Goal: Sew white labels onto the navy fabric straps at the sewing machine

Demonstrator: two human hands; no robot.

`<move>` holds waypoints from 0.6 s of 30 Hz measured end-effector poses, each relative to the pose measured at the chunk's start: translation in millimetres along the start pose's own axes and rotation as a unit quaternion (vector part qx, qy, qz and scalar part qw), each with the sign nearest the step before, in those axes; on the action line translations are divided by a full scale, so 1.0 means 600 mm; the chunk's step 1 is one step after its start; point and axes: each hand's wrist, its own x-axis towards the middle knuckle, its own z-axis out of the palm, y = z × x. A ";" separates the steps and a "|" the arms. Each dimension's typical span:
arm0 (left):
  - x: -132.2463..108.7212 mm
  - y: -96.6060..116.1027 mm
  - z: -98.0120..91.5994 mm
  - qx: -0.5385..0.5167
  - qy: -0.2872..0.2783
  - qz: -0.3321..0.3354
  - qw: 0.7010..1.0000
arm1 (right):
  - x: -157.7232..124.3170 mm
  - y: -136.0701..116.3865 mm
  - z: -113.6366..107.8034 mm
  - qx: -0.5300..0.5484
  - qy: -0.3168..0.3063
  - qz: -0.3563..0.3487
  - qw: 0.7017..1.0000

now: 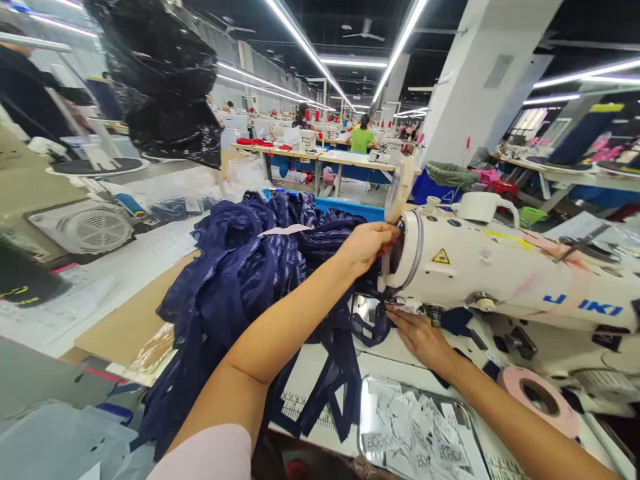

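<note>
A white Juki sewing machine (500,273) stands at the right. My left hand (367,244) reaches to its head end, fingers curled against the machine face; what they grip is hidden. My right hand (417,333) lies flat under the machine arm by the needle, fingers stretched on a navy strap (373,330). A big heap of navy fabric pieces (240,280) lies left of the machine.
A metal tray of white labels (420,433) sits at the near edge, a pink tape roll (540,397) to its right. A blue bin (350,210) is behind the heap. Other workers sit at far tables (361,139). A black bag (165,80) hangs at top left.
</note>
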 end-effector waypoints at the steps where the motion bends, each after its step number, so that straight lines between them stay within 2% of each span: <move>1: 0.003 -0.001 -0.003 0.008 0.016 0.012 1.000 | 0.002 -0.002 -0.004 0.002 -0.006 0.007 1.000; 5: 0.012 -0.014 -0.009 0.021 0.052 0.056 0.997 | 0.017 -0.008 -0.033 0.034 -0.048 0.045 0.997; 7: 0.008 -0.020 -0.001 0.028 0.056 0.089 0.994 | 0.029 -0.006 -0.046 0.095 -0.068 0.074 0.990; 9: -0.002 -0.024 0.012 0.027 0.047 0.115 0.992 | 0.041 0.001 -0.054 0.191 -0.072 0.142 0.969; 11: -0.011 -0.026 0.024 0.017 0.040 0.132 0.990 | 0.048 0.011 -0.060 0.278 -0.041 0.227 0.932; 13: -0.015 -0.027 0.030 0.000 0.046 0.144 0.989 | 0.046 0.024 -0.069 0.311 0.001 0.288 0.906; 16: -0.013 -0.029 0.027 -0.013 0.067 0.144 0.987 | 0.023 0.041 -0.097 0.306 0.052 0.330 0.892; 18: -0.010 -0.030 0.024 -0.007 0.075 0.130 0.989 | -0.002 0.047 -0.125 0.329 0.094 0.358 0.869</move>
